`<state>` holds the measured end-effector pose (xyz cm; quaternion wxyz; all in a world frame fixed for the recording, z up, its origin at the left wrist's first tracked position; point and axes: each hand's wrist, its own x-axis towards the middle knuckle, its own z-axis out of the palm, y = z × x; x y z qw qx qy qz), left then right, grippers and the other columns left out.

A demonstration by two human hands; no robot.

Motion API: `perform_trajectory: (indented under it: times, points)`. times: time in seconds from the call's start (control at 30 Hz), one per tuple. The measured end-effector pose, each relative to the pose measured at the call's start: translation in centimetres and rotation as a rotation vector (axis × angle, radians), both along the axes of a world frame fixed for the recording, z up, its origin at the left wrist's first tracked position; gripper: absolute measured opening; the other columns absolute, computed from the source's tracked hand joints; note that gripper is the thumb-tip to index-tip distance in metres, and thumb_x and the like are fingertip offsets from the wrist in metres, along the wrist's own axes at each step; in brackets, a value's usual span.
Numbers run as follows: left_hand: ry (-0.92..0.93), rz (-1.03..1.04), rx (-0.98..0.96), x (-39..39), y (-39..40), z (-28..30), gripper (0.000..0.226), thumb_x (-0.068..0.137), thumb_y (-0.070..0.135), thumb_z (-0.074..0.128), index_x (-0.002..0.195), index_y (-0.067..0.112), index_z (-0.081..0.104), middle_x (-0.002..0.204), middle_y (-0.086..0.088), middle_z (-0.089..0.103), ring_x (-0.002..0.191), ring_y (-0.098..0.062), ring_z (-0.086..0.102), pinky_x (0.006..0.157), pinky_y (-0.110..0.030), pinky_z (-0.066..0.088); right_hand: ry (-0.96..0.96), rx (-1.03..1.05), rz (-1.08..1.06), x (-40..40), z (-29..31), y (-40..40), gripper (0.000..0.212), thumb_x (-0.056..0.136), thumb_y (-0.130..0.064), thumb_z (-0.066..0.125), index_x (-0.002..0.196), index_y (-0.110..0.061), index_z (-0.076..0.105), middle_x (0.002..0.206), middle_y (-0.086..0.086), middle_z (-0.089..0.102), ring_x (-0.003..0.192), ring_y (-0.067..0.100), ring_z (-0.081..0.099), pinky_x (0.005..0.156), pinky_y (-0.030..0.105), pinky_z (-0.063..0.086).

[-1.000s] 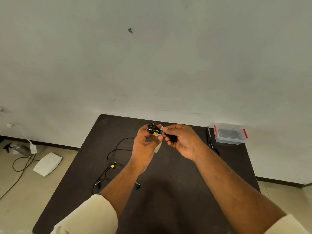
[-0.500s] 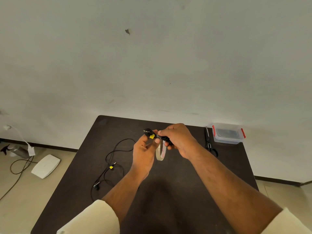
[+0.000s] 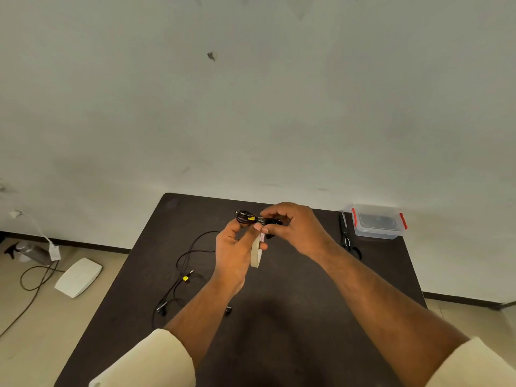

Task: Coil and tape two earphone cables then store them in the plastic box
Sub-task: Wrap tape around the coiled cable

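Earphone cable [image 3: 245, 217], coiled, is pinched above the table [image 3: 293, 317] between left hand [image 3: 233, 247] and right hand [image 3: 293, 227], tape roll [image 3: 257, 254] dangling below. Light and springy, it probably needs pinching across the bundle's middle.

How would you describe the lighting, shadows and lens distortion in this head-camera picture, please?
Head view: soft, even light with no glare; a diffuse dark shadow falls on the table below the arms; wide-angle distortion bends the table edges and the wall base; the left hand and right hand with the coiled earphone cable look slightly soft, and the plastic box at the far right corner is small but legible.
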<state>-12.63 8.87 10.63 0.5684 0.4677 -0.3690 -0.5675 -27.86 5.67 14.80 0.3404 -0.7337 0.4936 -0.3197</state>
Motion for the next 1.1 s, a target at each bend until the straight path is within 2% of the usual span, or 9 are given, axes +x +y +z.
perform_trajectory:
  times: [0.13, 0.23, 0.43, 0.5, 0.63, 0.73, 0.87, 1.0, 1.1]
  points:
    - [0.023, -0.015, 0.020, 0.1, 0.2, 0.0, 0.026, 0.079, 0.026, 0.072, 0.099, 0.010, 0.071, 0.085, -0.008, 0.073, 0.064, -0.019, 0.068, 0.062, -0.029, 0.057, 0.196, -0.168, 0.127, -0.1, 0.0, -0.3, 0.022, 0.087, -0.013, 0.068, 0.108, -0.015, 0.071, 0.093, -0.002, 0.070, 0.084, 0.007, 0.062, 0.075, 0.021, 0.049]
    - [0.041, -0.022, 0.010, 0.2, 0.1, 0.0, 0.025, 0.082, 0.022, 0.071, 0.101, 0.006, 0.070, 0.087, -0.010, 0.073, 0.069, -0.021, 0.069, 0.064, -0.027, 0.056, 0.257, -0.261, 0.116, 0.4, -0.4, -0.2, 0.018, 0.091, -0.012, 0.061, 0.107, -0.011, 0.070, 0.092, 0.003, 0.069, 0.083, 0.014, 0.062, 0.075, 0.032, 0.052]
    - [-0.086, -0.057, -0.068, 0.9, -0.3, 0.0, 0.014, 0.085, 0.010, 0.072, 0.098, 0.011, 0.073, 0.097, -0.015, 0.072, 0.088, -0.030, 0.072, 0.071, -0.034, 0.058, -0.045, 0.099, 0.009, 0.4, -0.5, -0.3, 0.015, 0.086, -0.012, 0.069, 0.096, -0.023, 0.074, 0.087, -0.016, 0.068, 0.082, -0.003, 0.064, 0.068, 0.009, 0.049]
    - [-0.172, -0.074, -0.102, 0.9, -0.4, -0.1, 0.016, 0.085, 0.011, 0.072, 0.102, 0.011, 0.072, 0.100, -0.013, 0.072, 0.085, -0.033, 0.070, 0.076, -0.042, 0.059, -0.086, 0.168, 0.002, 0.2, -0.2, -0.4, 0.019, 0.084, -0.012, 0.071, 0.088, -0.031, 0.073, 0.083, -0.016, 0.070, 0.080, -0.003, 0.065, 0.068, 0.011, 0.050]
    - [-0.344, -0.083, -0.120, 1.1, -0.7, -0.1, 0.019, 0.087, 0.017, 0.072, 0.106, 0.020, 0.072, 0.091, 0.003, 0.074, 0.058, -0.011, 0.059, 0.063, -0.021, 0.053, -0.115, 0.194, -0.048, 0.1, -0.1, -0.4, 0.020, 0.084, -0.013, 0.072, 0.085, -0.033, 0.072, 0.082, -0.011, 0.071, 0.076, 0.001, 0.064, 0.070, 0.017, 0.050]
    - [-0.372, -0.100, -0.078, 1.2, -0.8, -0.4, 0.019, 0.087, 0.020, 0.071, 0.106, 0.022, 0.071, 0.087, 0.005, 0.074, 0.064, -0.013, 0.057, 0.063, -0.021, 0.049, -0.128, 0.197, -0.069, 0.4, -0.4, -0.3, 0.022, 0.084, -0.013, 0.072, 0.084, -0.034, 0.071, 0.081, -0.009, 0.071, 0.077, 0.005, 0.065, 0.072, 0.019, 0.053]
    - [-0.256, -0.152, -0.029, 1.2, -0.4, -0.8, 0.022, 0.087, 0.018, 0.071, 0.109, 0.016, 0.070, 0.102, -0.003, 0.073, 0.087, -0.023, 0.067, 0.073, -0.026, 0.054, -0.136, 0.181, -0.097, 0.5, -0.6, -0.1, 0.021, 0.084, -0.010, 0.072, 0.087, -0.030, 0.072, 0.081, -0.012, 0.070, 0.075, -0.003, 0.064, 0.067, 0.012, 0.051]
    - [0.077, -0.264, 0.117, 1.3, -0.3, -0.5, 0.023, 0.079, 0.023, 0.073, 0.100, 0.015, 0.074, 0.091, -0.002, 0.073, 0.074, -0.012, 0.067, 0.059, -0.025, 0.053, -0.198, 0.244, -0.137, 0.7, -0.4, -0.2, 0.017, 0.086, -0.007, 0.069, 0.093, -0.023, 0.072, 0.085, -0.004, 0.071, 0.077, 0.011, 0.071, 0.063, 0.023, 0.059]
    - [0.170, -0.299, 0.176, 1.2, -0.5, -0.7, 0.034, 0.074, 0.022, 0.077, 0.106, 0.010, 0.073, 0.103, -0.013, 0.069, 0.089, -0.023, 0.062, 0.077, -0.035, 0.050, -0.182, 0.242, -0.168, 0.6, 0.0, -0.3, 0.015, 0.088, -0.007, 0.067, 0.093, -0.021, 0.071, 0.083, -0.003, 0.070, 0.071, 0.009, 0.070, 0.057, 0.019, 0.056]
